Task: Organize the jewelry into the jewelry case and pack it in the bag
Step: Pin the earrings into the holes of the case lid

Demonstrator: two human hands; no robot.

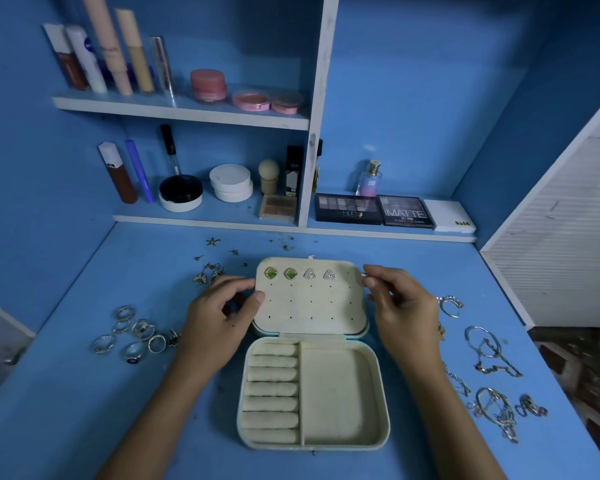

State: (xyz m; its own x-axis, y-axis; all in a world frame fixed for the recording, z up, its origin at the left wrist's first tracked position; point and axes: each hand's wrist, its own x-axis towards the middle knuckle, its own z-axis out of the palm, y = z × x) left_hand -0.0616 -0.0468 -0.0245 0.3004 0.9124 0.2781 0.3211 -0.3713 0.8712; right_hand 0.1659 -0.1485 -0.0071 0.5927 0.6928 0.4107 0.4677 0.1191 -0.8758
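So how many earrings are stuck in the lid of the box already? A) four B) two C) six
A: four earrings sit in the top row of the lid, two green ones and two silver triangles; the other holes are empty.

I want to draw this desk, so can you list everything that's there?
open cream jewelry case: one, desk centre
square green stud earrings: two, pinned in lid
silver triangle stud earrings: two, beside them
silver rings: several, desk left
small loose earrings: several, behind rings
silver chains and bangles: tangled pile, desk right
makeup tubes, jars and palettes: many, blue shelves
left hand: touches lid's left edge
right hand: pinches something tiny at lid's right edge
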